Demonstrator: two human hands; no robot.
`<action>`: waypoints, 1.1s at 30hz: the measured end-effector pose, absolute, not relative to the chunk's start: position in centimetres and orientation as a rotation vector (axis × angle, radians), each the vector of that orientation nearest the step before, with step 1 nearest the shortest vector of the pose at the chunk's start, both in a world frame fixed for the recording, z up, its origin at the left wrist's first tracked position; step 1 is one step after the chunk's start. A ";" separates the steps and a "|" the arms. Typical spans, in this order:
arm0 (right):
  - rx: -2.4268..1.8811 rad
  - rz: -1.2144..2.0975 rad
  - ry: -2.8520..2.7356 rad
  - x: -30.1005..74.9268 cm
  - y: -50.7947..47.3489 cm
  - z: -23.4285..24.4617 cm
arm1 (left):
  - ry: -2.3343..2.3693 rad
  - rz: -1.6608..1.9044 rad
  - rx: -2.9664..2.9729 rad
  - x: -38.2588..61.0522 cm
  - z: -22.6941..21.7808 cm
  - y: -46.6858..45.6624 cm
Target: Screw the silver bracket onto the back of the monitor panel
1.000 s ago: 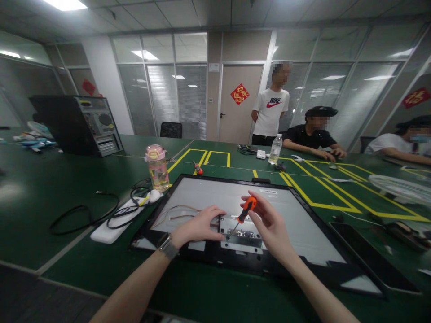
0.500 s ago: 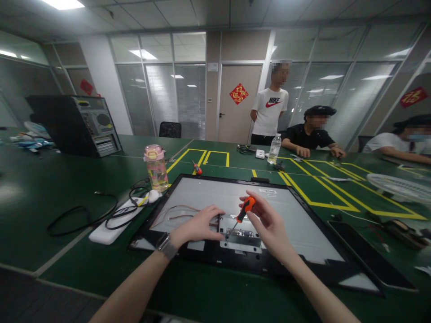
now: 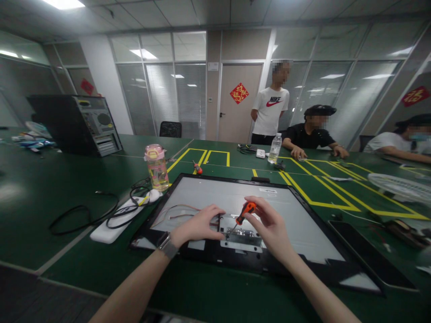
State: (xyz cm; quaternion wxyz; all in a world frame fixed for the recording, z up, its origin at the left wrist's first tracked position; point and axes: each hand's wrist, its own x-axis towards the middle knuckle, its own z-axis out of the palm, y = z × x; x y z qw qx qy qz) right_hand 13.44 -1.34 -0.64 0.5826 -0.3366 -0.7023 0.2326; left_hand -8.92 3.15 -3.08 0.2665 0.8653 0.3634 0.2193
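My right hand [image 3: 269, 222] holds an orange and black screwdriver [image 3: 245, 211] by its handle. The shaft slants down and left, with the tip at the left part of a silver metal bracket [image 3: 240, 242]. My left hand [image 3: 198, 224], a watch on its wrist, grips the bracket's left side, thumb below and fingers above. Under both hands a large flat panel [image 3: 208, 190], grey-white with a black frame, lies face-down or open on the table; which one I cannot tell. Thin wires [image 3: 175, 208] run across it to beneath my left hand.
Left of the panel are a white power strip [image 3: 112, 229] with black cables and a pink-lidded bottle [image 3: 156, 172]. A computer case [image 3: 72, 123] stands farther left. A small red tool [image 3: 198, 169] lies beyond the panel, a black slab [image 3: 370, 253] to its right. Several people are across the table.
My right hand has shifted slightly, and the screwdriver's handle sits a little lower and leans more to the right. My left hand and the panel stay in place.
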 end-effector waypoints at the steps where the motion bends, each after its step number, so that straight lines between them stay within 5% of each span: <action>1: -0.798 0.523 -1.633 13.4 -1.4 -0.6 | 0.982 0.590 2.333 -8.9 -3.0 3.1; 33: -0.803 0.600 -1.630 13.5 -1.7 -0.3 | 0.992 0.583 2.320 -8.9 -2.8 2.9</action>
